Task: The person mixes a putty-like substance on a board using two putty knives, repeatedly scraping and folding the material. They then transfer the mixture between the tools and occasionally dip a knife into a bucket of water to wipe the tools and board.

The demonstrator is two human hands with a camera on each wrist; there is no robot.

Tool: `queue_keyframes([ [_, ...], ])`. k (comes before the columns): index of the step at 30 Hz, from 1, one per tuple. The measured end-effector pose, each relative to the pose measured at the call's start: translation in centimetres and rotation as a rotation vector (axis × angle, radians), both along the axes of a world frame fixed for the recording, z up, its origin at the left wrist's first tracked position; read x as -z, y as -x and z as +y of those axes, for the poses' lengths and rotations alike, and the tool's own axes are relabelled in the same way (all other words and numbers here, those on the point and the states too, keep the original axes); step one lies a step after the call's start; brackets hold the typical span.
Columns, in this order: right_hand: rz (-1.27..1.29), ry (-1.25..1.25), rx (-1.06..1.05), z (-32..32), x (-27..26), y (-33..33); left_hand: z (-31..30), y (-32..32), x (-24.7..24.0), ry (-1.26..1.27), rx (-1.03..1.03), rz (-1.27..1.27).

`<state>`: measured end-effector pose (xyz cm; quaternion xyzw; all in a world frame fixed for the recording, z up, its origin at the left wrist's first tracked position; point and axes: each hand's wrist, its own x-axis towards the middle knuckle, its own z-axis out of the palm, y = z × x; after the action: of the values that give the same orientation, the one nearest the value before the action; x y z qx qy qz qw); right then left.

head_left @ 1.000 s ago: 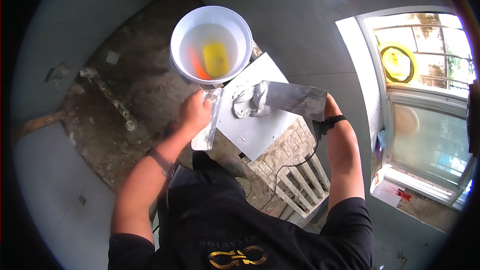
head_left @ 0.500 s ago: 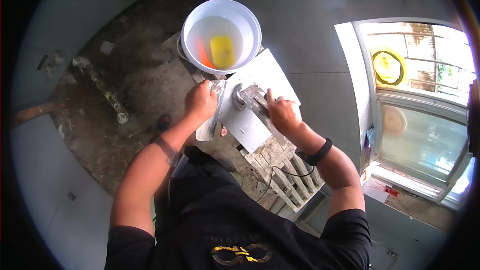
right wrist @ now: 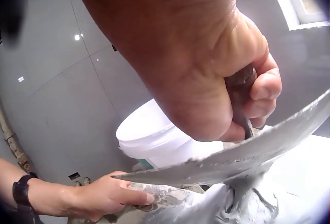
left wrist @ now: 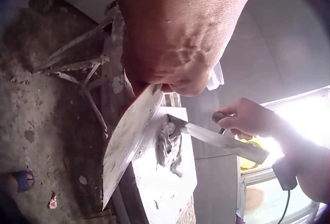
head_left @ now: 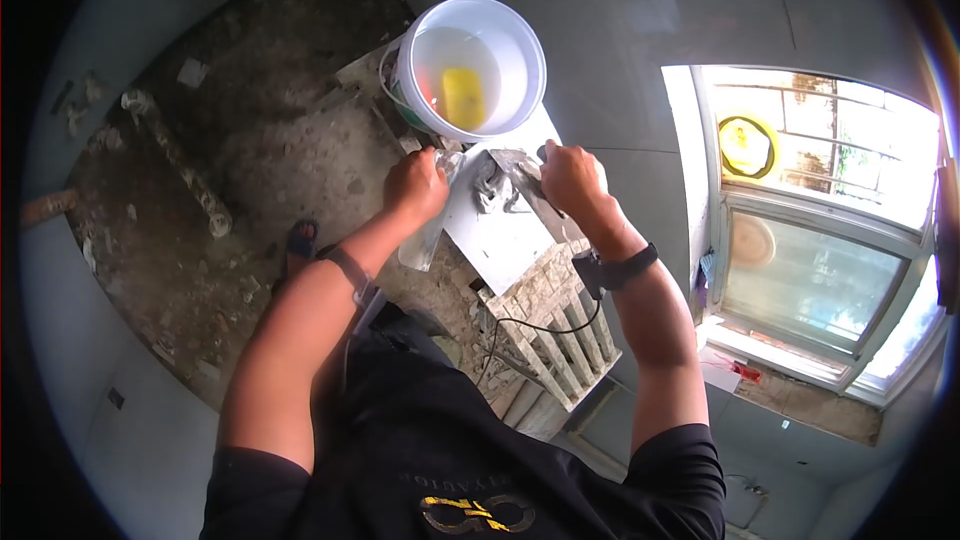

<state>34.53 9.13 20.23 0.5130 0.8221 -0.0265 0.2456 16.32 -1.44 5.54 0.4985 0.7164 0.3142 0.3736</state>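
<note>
My left hand (head_left: pixel 418 185) grips the top of a wide scraper (left wrist: pixel 131 136), whose pale, smeared blade slants down beside the left edge of a white board (left wrist: pixel 154 198). A mound of wet grey-white putty (left wrist: pixel 170 146) lies on that board. Over the board's right side, my right hand (head_left: pixel 575 180) has its fingers curled round the dark handle of a plastering trowel (left wrist: pixel 221 139). In the right wrist view the trowel's blade is tilted close over the putty, with some putty clinging under it. The two tools stand on opposite sides of the mound.
A white bucket (head_left: pixel 528 80) of water stands just beyond the board, a yellow thing (head_left: pixel 463 98) and something orange inside. The board rests on a slatted, putty-stained wooden bench (head_left: pixel 560 340). A cable hangs from the right wrist. A window (head_left: pixel 820 240) is at right.
The trowel's broad face was turned up to the head view; it has since swung to a steeper tilt over the putty. The left hand keeps its scraper beside the board. The head view has shifted.
</note>
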Motion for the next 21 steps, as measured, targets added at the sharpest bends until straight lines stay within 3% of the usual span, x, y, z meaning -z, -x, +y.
queue_keyframes([
  [4,-0.027,0.073,-0.054,1.2,0.2,1.1,0.2,0.1,0.0,-0.023,-0.005,-0.012],
  [12,-0.178,0.121,-0.028,-3.7,-1.8,-0.7,1.3,-0.1,-0.1,0.003,0.004,-0.005],
  [16,-0.020,-0.034,0.044,-6.5,-2.1,-2.8,1.5,0.4,-0.1,-0.036,0.015,0.025],
  [18,-0.008,-0.060,0.093,-9.1,0.0,-4.0,1.5,0.3,-0.8,-0.021,0.056,0.042],
  [20,0.100,-0.143,0.009,-11.1,5.2,-9.1,1.8,0.3,-1.1,-0.016,0.057,0.046],
  [21,0.108,-0.056,0.138,-11.0,3.1,-7.6,1.7,0.3,-1.1,-0.006,0.071,0.061],
])
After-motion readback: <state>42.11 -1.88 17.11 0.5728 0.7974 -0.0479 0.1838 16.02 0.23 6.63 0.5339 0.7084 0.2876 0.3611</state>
